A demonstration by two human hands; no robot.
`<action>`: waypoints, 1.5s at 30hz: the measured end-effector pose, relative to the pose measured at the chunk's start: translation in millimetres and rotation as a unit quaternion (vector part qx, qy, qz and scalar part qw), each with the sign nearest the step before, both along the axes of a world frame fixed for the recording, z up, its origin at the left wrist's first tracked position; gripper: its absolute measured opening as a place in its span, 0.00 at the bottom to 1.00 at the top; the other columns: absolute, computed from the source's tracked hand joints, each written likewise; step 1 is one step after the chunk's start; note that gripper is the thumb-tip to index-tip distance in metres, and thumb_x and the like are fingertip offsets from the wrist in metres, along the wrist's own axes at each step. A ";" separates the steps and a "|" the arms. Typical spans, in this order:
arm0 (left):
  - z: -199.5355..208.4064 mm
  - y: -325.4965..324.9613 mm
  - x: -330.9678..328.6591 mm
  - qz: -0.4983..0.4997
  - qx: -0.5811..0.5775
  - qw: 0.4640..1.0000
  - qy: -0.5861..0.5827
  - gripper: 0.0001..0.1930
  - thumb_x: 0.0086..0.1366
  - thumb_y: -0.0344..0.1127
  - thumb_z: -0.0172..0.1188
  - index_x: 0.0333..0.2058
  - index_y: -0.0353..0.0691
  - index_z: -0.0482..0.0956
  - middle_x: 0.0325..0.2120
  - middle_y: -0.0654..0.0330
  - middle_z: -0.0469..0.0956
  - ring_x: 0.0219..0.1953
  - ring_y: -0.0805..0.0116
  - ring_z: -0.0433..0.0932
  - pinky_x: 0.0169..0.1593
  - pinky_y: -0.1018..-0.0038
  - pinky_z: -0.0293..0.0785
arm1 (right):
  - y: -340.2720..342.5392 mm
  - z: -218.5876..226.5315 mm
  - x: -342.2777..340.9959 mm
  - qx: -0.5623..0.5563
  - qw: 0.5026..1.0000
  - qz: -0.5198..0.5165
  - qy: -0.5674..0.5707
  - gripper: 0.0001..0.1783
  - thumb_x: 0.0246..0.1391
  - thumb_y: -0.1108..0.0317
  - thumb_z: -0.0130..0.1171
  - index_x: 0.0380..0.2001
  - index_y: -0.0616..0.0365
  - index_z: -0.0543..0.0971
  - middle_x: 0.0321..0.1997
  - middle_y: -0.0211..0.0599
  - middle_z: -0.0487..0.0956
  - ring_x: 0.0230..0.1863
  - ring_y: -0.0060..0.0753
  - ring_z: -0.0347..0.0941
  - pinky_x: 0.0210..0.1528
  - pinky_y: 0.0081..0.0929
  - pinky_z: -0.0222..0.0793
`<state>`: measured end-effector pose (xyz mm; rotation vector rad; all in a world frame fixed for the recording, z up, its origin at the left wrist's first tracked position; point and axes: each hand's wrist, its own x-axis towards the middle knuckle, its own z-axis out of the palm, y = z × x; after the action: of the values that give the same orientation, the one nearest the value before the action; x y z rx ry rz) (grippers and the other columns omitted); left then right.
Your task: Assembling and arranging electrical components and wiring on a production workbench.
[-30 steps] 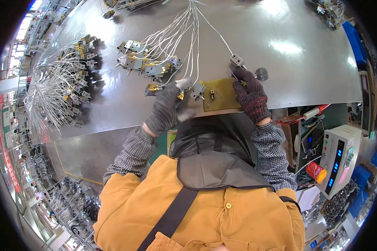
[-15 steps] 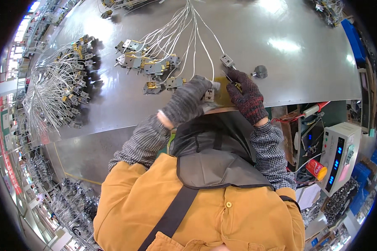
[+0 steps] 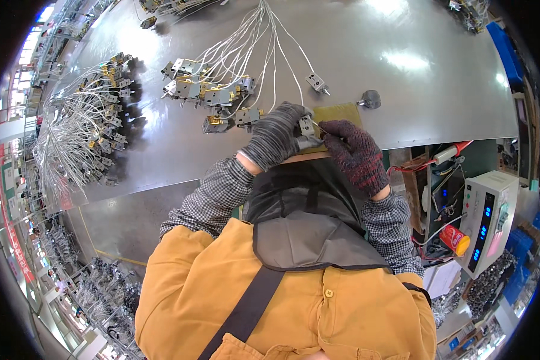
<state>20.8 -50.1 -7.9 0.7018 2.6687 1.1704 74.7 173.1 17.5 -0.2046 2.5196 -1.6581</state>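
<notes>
My left hand [image 3: 275,135], in a grey knitted glove, is closed on a small metal box-shaped part [image 3: 306,125] with two holes in its face. A white lead runs up from that part toward a bundle. In a dark red and black glove, my right hand [image 3: 357,155] pinches a thin metal tool [image 3: 319,125]; its handle is hidden in the fingers. The tool's tip is at the part's right side. Both hands are over a yellowish pad [image 3: 342,113] at the table's near edge. A similar loose part [image 3: 317,83] lies beyond them.
Wired metal parts [image 3: 192,90] lie in a cluster left of my hands, with a larger wired heap [image 3: 105,120] farther left. A dark round piece with a stub [image 3: 371,99] sits on the metal table [image 3: 438,102]. Right of me stand a meter with blue digits [image 3: 489,222] and a red-yellow container [image 3: 454,241].
My right hand has moved down and slightly right from the loose part, and the tool now meets the held part. The held part has turned and shifted slightly up and right.
</notes>
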 end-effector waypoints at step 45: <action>-14.4 -51.1 4.6 0.020 0.025 0.991 0.130 0.37 0.52 0.33 0.80 0.61 0.41 0.74 0.48 0.49 0.80 0.47 0.52 0.81 0.50 0.62 0.80 | -15.9 -4.3 16.8 0.031 0.996 0.077 -0.038 0.13 0.64 0.68 0.63 0.50 0.57 0.84 0.45 0.49 0.85 0.47 0.50 0.84 0.51 0.40 0.78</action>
<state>25.3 -101.2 -22.3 0.8685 2.8849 1.2362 91.5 157.2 13.2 -0.3151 2.4286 -1.5003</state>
